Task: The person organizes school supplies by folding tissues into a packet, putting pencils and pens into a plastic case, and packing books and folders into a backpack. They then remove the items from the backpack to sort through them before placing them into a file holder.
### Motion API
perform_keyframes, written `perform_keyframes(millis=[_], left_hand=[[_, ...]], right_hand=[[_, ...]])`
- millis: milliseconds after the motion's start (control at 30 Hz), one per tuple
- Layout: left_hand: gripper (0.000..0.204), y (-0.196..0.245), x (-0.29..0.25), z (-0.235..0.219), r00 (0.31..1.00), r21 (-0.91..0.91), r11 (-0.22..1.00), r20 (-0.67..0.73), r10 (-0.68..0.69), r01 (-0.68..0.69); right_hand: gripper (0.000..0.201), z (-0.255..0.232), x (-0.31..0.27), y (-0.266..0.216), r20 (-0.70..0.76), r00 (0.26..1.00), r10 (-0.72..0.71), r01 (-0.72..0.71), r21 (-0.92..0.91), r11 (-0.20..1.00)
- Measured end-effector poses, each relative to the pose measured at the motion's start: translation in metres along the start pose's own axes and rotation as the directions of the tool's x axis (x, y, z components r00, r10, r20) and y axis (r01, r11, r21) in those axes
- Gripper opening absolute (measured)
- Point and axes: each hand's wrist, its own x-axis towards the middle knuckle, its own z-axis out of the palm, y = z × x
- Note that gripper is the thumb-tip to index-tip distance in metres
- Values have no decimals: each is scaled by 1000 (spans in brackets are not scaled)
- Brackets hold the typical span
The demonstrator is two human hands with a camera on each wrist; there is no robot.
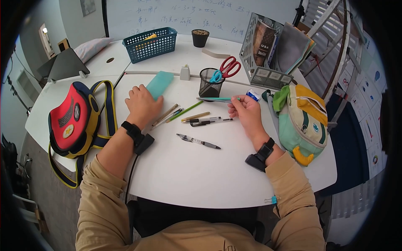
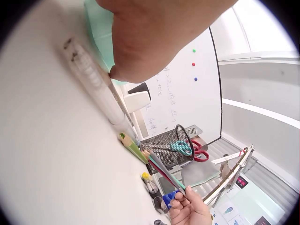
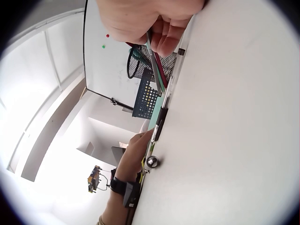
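The right hand [image 1: 247, 113] pinches several slim pencils [image 1: 212, 99] by one end, teal, grey and dark red ones showing in the left wrist view; they lie level in front of the black mesh cup [image 1: 210, 88]. That cup holds red-handled scissors [image 1: 230, 67] and teal-handled ones. The left hand [image 1: 143, 105] rests with spread fingers beside a teal pouch [image 1: 160, 85], its fingertips touching or close to it. Between the hands lie a green pencil [image 1: 184, 111], wooden pencils [image 1: 196, 117] and several pens. One grey-and-clear pen [image 1: 198, 141] lies nearer the front edge.
A red and navy bag [image 1: 73, 119] stands at the left, a green, cream and yellow bag [image 1: 305, 121] at the right. Behind are a blue basket [image 1: 150, 45], a small pot [image 1: 200, 38], a grey file rack [image 1: 268, 77] and a grey-white block [image 1: 185, 72].
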Motion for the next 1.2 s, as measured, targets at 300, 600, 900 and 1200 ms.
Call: perform_keyframes(millis=[300, 600, 900, 1200], left_hand=[[75, -13, 14, 2, 992, -516, 852, -33, -122, 88], [66, -17, -5, -34, 955, -948, 160, 289, 70, 275], [78, 1, -31, -55, 725, -773, -257, 346, 596, 580], [84, 11, -50, -55, 713, -869, -147, 280, 642, 473]], right_hand=[[22, -6, -3, -8, -20, 997, 81, -83, -196, 977], [57, 4, -12, -14, 131, 989, -73, 134, -554, 822], [36, -5, -10, -14, 281, 960, -12, 162, -517, 841], [22, 0, -17, -26, 394, 900, -188, 425, -695, 580]])
